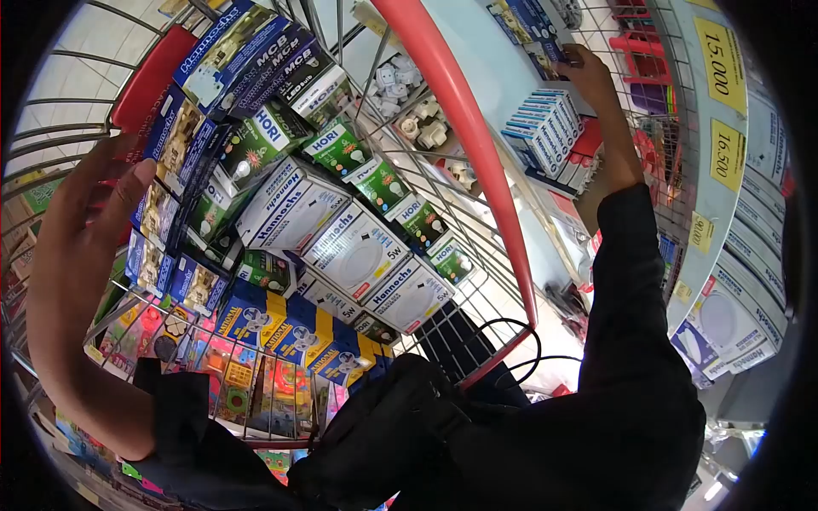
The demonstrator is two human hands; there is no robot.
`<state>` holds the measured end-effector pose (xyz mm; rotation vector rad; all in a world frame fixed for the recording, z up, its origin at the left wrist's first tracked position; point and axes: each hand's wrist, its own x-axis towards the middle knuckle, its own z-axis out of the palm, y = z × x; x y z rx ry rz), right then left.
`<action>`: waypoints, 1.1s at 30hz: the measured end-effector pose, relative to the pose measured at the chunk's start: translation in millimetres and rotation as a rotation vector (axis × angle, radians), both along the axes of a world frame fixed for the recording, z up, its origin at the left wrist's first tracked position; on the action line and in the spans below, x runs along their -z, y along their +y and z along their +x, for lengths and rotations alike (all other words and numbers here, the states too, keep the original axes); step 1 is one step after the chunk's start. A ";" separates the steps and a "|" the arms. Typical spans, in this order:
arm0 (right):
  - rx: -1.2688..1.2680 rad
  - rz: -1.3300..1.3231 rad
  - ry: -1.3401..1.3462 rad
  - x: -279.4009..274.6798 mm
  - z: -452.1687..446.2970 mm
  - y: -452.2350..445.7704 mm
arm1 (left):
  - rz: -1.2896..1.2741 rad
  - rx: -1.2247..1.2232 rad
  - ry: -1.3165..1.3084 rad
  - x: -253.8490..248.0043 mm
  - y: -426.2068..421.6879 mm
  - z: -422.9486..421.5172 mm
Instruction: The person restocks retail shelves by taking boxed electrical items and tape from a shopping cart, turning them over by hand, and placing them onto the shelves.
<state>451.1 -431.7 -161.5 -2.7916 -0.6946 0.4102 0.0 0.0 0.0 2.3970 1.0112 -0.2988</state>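
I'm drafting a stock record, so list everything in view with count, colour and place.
Cart: one, wire with red bar, left and centre
Blue boxes: several, blue, cart's upper left
HORI boxes: several, mostly green, in the cart
Hannochs boxes: at least three, white and blue, cart's middle
NATIONAL boxes: at least three, blue and yellow, cart's near end
Toy packs: many, multicoloured, seen through the wires, lower left
Fittings: several, white, beyond the cart's wires
Small boxes: a row, white and blue, beside the right forearm
Display box: at least one, blue, at the right hand
Price labels: at least three, yellow, right
Shelf boxes: several, mostly white, far right
Sleeves: two, black, bottom
Left hand: one, bare, by the blue boxes
Right hand: one, bare, upper right
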 end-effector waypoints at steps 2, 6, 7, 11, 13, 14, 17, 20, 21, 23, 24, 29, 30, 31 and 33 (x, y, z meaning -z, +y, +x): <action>-0.004 0.050 -0.052 3.5 -6.1 1.2 | 0.038 -0.005 -0.004 -0.8 -1.5 -1.3; 0.006 0.109 -0.262 -16.0 -26.5 5.6 | -0.008 -0.018 -0.044 5.3 3.0 -4.9; 0.041 0.154 -0.261 -43.1 -53.7 25.5 | -0.026 -0.027 -0.035 0.5 -0.3 -1.4; 0.066 0.562 -0.332 -116.2 -168.7 92.7 | -0.072 -0.021 0.071 -1.8 3.7 0.7; -0.014 0.789 -0.303 -146.1 -236.1 129.6 | -0.019 0.034 0.050 -1.1 7.5 -3.3; -0.217 0.815 -0.210 -160.2 -258.5 132.8 | 0.004 0.067 0.028 0.3 9.7 -5.1; -0.705 0.685 0.057 -180.2 -307.2 179.9 | -0.062 0.051 -0.028 -1.4 16.3 -9.8; -0.856 0.349 0.156 -183.3 -329.1 229.7 | -0.037 0.163 -0.116 8.6 31.6 -20.8; -0.885 0.322 0.069 -180.0 -330.5 237.4 | -0.009 0.188 -0.127 10.1 33.8 -24.5; -0.939 0.265 -0.125 -165.2 -329.6 252.4 | -0.020 0.227 -0.231 12.3 40.9 -29.9; -0.932 0.357 -0.187 -156.3 -325.0 256.3 | -0.026 0.237 -0.243 12.7 46.6 -32.7; -0.721 0.355 -0.025 -150.0 -285.5 285.8 | -0.058 0.279 -0.251 20.1 53.2 -30.0; -0.675 0.305 0.025 -134.2 -274.2 293.6 | -0.092 0.067 -0.231 17.7 32.9 -25.7; -0.685 0.263 0.076 -136.7 -279.0 295.7 | -0.039 0.104 -0.214 17.9 30.2 -22.7; -0.652 0.302 -0.056 -144.5 -299.0 289.9 | -0.043 0.232 -0.194 22.3 31.5 -15.9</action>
